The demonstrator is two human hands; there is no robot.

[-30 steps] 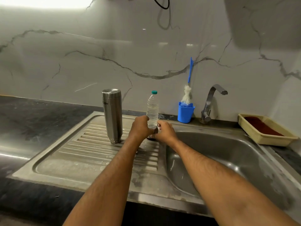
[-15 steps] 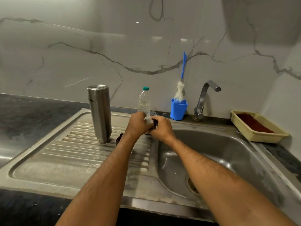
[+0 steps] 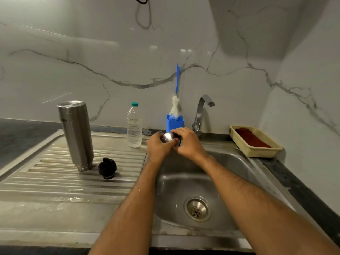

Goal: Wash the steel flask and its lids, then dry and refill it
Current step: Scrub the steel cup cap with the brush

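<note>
**Q:** What do the hands hold, and how?

**A:** Both hands meet over the back edge of the sink basin (image 3: pixel 230 168). The left hand (image 3: pixel 158 146) and right hand (image 3: pixel 189 142) each curl their fingers round a small steel lid (image 3: pixel 168 138), its shiny domed face turned up toward the camera. Whether they are twisting it or only rubbing it cannot be told.

**Q:** Which spatial relation governs the next move?

**A:** The lid lies just in front of and below the tap (image 3: pixel 202 111), whose spout sits behind and slightly to the right; the right hand is the nearer one to it. No water is seen running. Rinsing would probably need a short carry rightward under the spout.

**Q:** Where are the other task items?

**A:** The steel flask (image 3: pixel 76 133) stands inverted on the ribbed drainboard (image 3: pixel 55 181), its long axis upright, well to the left of the hands. A black inner lid (image 3: pixel 107 168) lies just beside its base. A plastic water bottle (image 3: pixel 134 126) stands between flask and hands.

**Q:** What differs from the earlier frame?

**A:** The hands have shifted right, from beside the water bottle to over the basin, and the black lid is now fully exposed.
</note>
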